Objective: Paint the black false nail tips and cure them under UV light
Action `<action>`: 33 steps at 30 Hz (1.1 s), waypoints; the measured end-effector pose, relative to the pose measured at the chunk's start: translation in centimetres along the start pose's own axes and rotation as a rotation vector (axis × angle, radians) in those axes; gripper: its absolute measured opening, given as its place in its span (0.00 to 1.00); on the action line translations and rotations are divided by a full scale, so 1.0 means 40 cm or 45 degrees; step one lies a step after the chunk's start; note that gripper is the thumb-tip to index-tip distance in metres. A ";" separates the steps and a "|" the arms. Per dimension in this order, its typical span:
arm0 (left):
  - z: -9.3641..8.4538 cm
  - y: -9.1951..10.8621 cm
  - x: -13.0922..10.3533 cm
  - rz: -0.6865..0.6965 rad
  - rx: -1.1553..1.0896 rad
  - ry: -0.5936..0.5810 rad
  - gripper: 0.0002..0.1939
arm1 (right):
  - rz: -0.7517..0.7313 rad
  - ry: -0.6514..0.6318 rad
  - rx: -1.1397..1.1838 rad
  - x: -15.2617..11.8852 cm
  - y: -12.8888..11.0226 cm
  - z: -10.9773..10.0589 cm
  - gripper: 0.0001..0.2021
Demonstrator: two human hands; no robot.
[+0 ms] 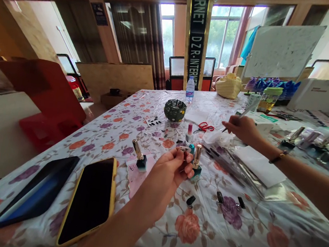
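Note:
My left hand (171, 166) is closed in a pinch, with a small whitish piece with dark marks (184, 148) at its fingertips. Nail polish bottles stand close by: one with a gold cap (198, 155) just behind my fingers, another (139, 156) to the left on a pink sheet (133, 179). My right hand (243, 127) grips a thin pen-like tool (244, 111), its tip over crumpled white tissue (218, 138). Dark false nails on small stands (190, 200) are on the cloth in front of my left hand.
Two phones lie at left, one black (38, 192), one yellow-cased (90, 198). Red-handled scissors (206, 126), a woven basket (174, 110) and a water bottle (190, 90) are farther back. Thin tools and clear packets (236, 169) lie right of centre, more polish bottles (325, 142) far right.

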State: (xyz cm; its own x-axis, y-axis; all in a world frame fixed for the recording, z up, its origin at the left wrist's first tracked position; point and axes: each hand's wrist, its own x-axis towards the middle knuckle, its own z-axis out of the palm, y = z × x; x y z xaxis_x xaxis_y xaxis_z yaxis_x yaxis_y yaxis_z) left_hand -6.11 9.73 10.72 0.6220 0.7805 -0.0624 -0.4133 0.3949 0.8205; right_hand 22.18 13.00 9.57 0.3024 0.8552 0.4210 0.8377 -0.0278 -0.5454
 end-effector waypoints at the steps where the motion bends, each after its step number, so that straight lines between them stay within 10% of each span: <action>1: -0.001 0.001 0.001 0.003 0.008 0.035 0.06 | 0.010 0.049 0.072 -0.002 -0.020 -0.013 0.19; 6: -0.008 0.004 0.008 0.045 0.063 0.203 0.05 | 0.057 -0.094 0.513 -0.075 -0.113 -0.031 0.19; 16: -0.020 -0.008 0.036 0.052 0.159 -0.070 0.04 | 0.296 -0.549 1.047 -0.229 -0.168 0.013 0.16; 33: -0.026 -0.021 0.049 0.069 0.087 -0.150 0.05 | 0.530 -0.544 1.269 -0.252 -0.150 0.044 0.11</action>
State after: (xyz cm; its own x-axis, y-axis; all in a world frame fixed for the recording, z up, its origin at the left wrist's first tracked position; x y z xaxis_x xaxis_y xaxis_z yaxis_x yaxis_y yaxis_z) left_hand -5.24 11.42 9.32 0.6758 0.7356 0.0468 -0.4043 0.3169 0.8580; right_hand 13.30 5.45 7.31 0.1334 0.9860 -0.1002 -0.0768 -0.0905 -0.9929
